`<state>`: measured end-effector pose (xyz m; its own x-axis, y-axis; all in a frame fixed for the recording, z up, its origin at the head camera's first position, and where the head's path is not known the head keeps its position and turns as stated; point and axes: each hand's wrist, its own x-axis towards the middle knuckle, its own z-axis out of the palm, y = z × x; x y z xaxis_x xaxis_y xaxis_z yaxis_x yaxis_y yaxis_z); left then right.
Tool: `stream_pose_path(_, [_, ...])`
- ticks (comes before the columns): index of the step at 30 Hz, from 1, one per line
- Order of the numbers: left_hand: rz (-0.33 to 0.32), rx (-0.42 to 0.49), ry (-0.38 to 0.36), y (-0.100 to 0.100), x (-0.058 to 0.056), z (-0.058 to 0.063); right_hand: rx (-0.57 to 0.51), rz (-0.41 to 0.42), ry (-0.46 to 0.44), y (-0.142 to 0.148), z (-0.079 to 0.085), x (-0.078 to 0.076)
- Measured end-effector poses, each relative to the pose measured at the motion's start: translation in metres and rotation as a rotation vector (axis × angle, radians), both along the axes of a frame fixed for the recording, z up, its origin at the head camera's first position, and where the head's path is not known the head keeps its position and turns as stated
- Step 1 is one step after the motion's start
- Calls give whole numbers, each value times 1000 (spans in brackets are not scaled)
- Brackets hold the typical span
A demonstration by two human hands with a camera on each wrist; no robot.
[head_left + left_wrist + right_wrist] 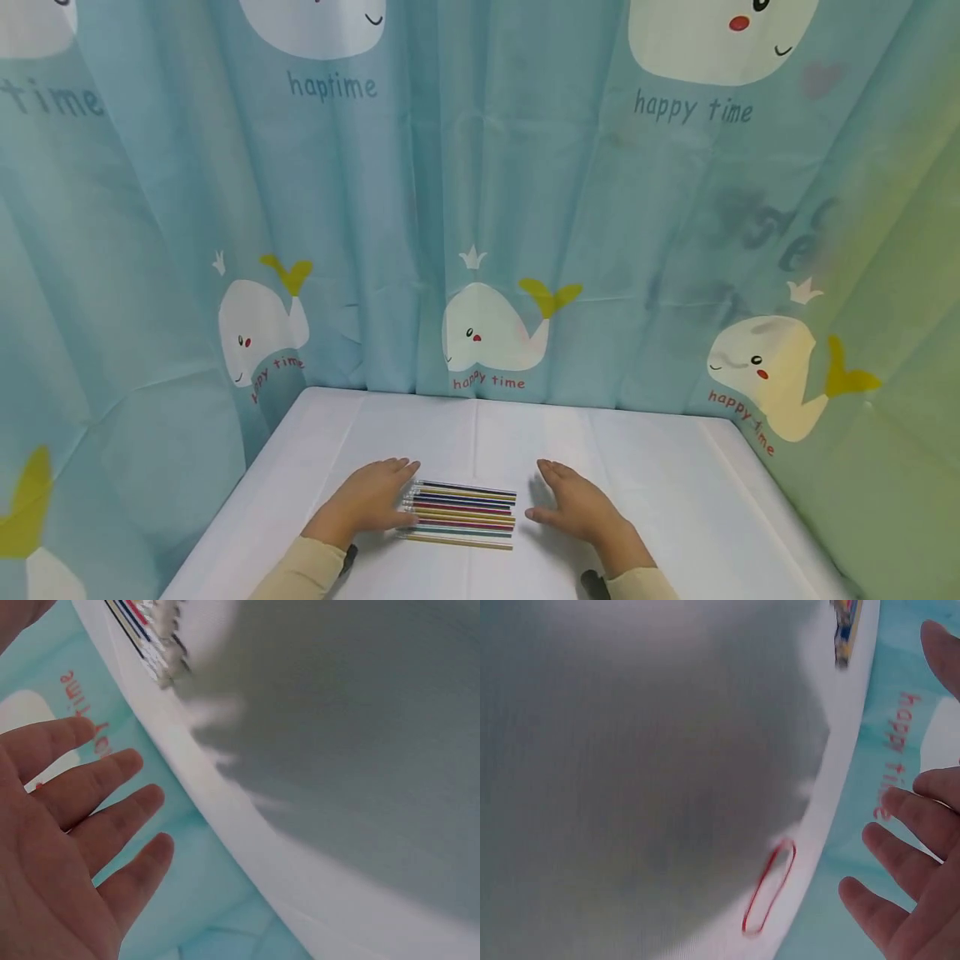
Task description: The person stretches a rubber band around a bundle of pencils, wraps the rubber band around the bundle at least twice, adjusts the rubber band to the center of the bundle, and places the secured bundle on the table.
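A row of slim pencil-like sticks (pixel 465 518), in black, gold, blue, red and teal, lies side by side on the white table. Their left ends (pixel 169 656) look pale and silvery in the left wrist view. My left hand (pixel 375 497), fingers extended and spread, is right at those ends and overlaps some of them in the head view. On the other side my right hand (pixel 577 504) stands a little apart from the sticks, thumb and fingers spread, holding nothing. A red rubber band (pixel 763 882) lies on the table in the right wrist view.
The white tabletop (pixel 660 467) reaches back to a blue-green curtain (pixel 405 208) printed with whales. The curtain also hangs along the left and right sides. Dark devices sit at the left wrist (pixel 348 559) and right wrist (pixel 595 585). Hand shadows fall across the table.
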<state>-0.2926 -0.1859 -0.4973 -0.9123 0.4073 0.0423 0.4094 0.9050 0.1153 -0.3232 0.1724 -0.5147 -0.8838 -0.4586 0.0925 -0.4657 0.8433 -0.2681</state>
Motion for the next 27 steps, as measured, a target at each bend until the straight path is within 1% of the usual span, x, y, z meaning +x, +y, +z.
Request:
stream_pose_path(5, [-31, -19, 4, 15, -8, 1, 35, 35, -25, -20, -3, 0])
stream_pose_path(9, [-67, -24, -15, 25, -11, 2, 53, 81, -44, -36, -6, -2])
stream_pose_path(11, [-78, -19, -26, 29, -13, 0, 55, 96, -53, -42, -9, -4])
stream_pose_path(14, [-95, -6, -41, 34, -18, -4, 50, 93, -75, -50, -14, -7])
stream_pose_path(17, [-93, -8, -76, 38, -22, -9, 48, 89, -97, -56, -18, -10])
stream_pose_path(20, [-78, -15, -110, 41, -23, -12, 59, 109, -100, -62, -19, -9])
stream_pose_path(23, [-65, -15, -122, 42, -24, -12, 72, 137, -91, -69, -20, -8])
stream_pose_path(25, [-66, -8, -126, 42, -24, -11, 73, 147, -90, -74, -20, -6])
stream_pose_path(27, [-72, 0, -125, 41, -25, -11, 73, 162, -71, -78, -19, -5])
